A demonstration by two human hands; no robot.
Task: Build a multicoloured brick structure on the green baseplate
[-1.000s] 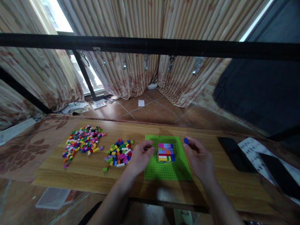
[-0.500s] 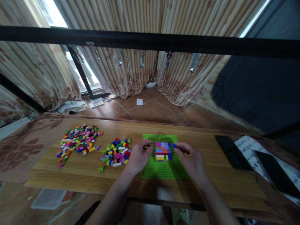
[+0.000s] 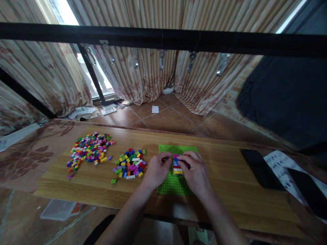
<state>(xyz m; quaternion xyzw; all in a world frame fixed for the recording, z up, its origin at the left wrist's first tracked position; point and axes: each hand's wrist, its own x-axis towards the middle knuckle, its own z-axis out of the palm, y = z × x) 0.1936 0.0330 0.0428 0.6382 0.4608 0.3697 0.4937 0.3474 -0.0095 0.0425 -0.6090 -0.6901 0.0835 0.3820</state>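
Observation:
A block of multicoloured toy bricks (image 3: 176, 169) stands on a green studded baseplate (image 3: 168, 188). My right hand (image 3: 196, 172) is over the block with thumb and fingers closed in a pinch. A blue brick (image 3: 175, 160) shows at its fingertips, partly covered; whether it is pressed onto the block cannot be made out. At the block's left side my left hand (image 3: 156, 171) has its thumb and forefinger pinched together. What lies between those fingers is hidden. Much of the block's right part is behind my right hand.
Left of the baseplate lie a small pile of loose bricks (image 3: 131, 164) and a larger one (image 3: 89, 149). One green brick (image 3: 113, 181) sits apart. On the right are a black flat object (image 3: 262, 169), a printed sheet (image 3: 277, 166) and a dark phone-like slab (image 3: 306, 190).
My right hand has moved left with the blue brick, from beside the block to over it. My left hand stays at the block's left side. The whole view has shifted slightly.

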